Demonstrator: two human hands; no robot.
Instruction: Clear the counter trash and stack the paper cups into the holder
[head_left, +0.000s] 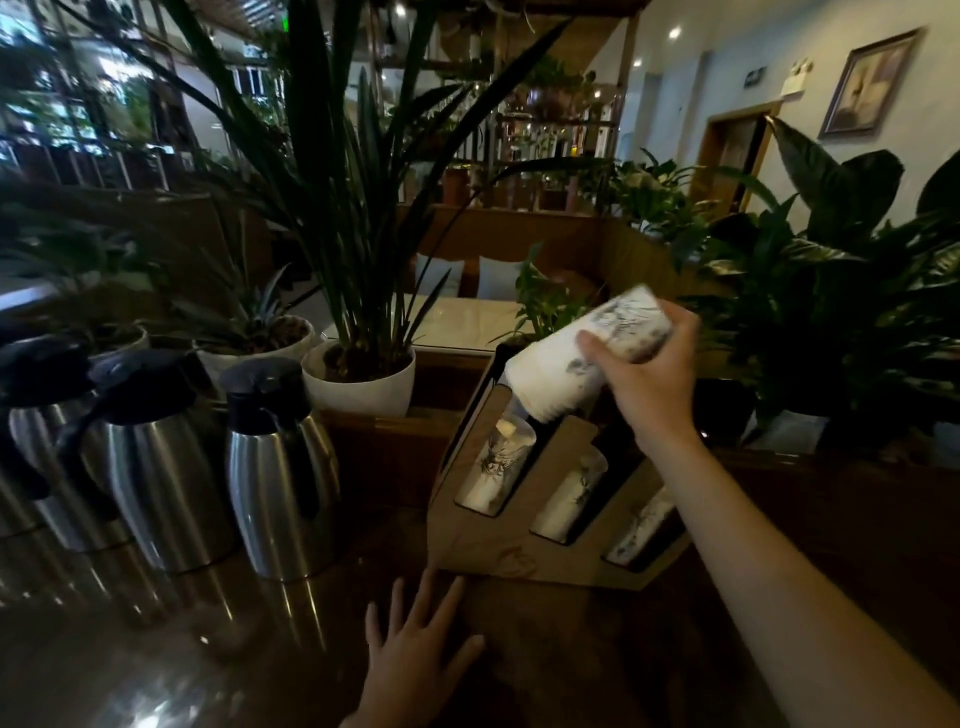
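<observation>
Nearest the camera, the left hand (415, 660) is laid flat on the dark polished table (218, 670), fingers spread and nothing held, its fingertips just short of the front edge of the cup holder (483, 556).

The holder is a brown board-like stand with three slanted slots. Each slot is seen to hold printed paper cups: the left slot (496, 470), the middle slot (569, 499) and the right slot (641, 527). No loose trash can be made out on the table in this dim view.

Above the holder, the right hand (649, 384) is closed around a nested stack of paper cups (582, 353), thumb on the near side and fingers wrapped behind. The stack is tilted, its rim end pointing down to the top of the left slot, where it meets or nearly meets the cups already there; contact cannot be confirmed.

The stack is judged light and thin-walled, easily crushed by a tight squeeze. The rolled rims are judged the stiffest part. A loose hold round the upper half is advised, since nested cups may slide apart if gripped at one cup only. The holder is judged light enough to shift, so bracing by the free hand would be prudent.

To the left stand three steel thermal jugs (280, 467). Behind them potted plants (358, 374) are ranged.
</observation>
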